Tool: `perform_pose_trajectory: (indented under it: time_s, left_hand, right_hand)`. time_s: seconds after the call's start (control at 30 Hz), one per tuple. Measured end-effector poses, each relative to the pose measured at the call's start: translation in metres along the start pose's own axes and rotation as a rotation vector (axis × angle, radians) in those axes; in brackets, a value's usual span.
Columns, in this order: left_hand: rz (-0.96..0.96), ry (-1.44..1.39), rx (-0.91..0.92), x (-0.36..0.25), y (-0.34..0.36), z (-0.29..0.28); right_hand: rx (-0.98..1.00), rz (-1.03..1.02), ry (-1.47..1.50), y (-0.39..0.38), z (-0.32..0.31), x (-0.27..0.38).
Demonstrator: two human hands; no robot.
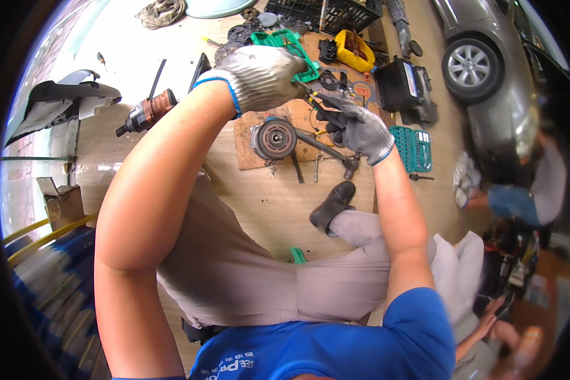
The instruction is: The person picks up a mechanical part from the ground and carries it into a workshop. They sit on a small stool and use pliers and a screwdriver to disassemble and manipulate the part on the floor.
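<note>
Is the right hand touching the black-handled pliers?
Touching. The head view shows the gloved right hand wrapped around the black handles of the pliers, with no gap between them.

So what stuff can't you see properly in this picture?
- Head view: whatever the left hand grips is hidden inside its gloved fist.
- The right hand holds black-handled pliers; their tip is hidden behind the left glove.
- The person crouching by the grey car at the right edge is blurred.
- Small parts on the cardboard near the round pulley are too small to identify.
</note>
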State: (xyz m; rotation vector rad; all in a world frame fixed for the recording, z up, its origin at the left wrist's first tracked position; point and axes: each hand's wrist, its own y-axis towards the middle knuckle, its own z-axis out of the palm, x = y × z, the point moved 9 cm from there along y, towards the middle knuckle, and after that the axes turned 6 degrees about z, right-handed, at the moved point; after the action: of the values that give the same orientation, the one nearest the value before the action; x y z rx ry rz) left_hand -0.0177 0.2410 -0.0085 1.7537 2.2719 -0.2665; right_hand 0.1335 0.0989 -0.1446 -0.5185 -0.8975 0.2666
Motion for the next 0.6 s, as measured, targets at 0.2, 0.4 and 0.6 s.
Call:
perform_pose_trajectory:
  time_s: [0.2, 0.4, 0.6]
  left_hand:
    - [0.185, -0.195, 0.047, -0.054, 0.016, 0.024]
    - [0.040, -0.657, 0.007, -0.042, 0.013, 0.037]
    - [-0.081, -0.827, 0.073, -0.044, -0.008, 0.071]
  right_hand:
    - [-0.009, -0.144, -0.327, -0.054, 0.063, 0.033]
    - [-0.097, -0.530, -0.188, -0.090, 0.057, 0.037]
    - [-0.200, -0.702, -0.388, -0.066, 0.062, 0.027]
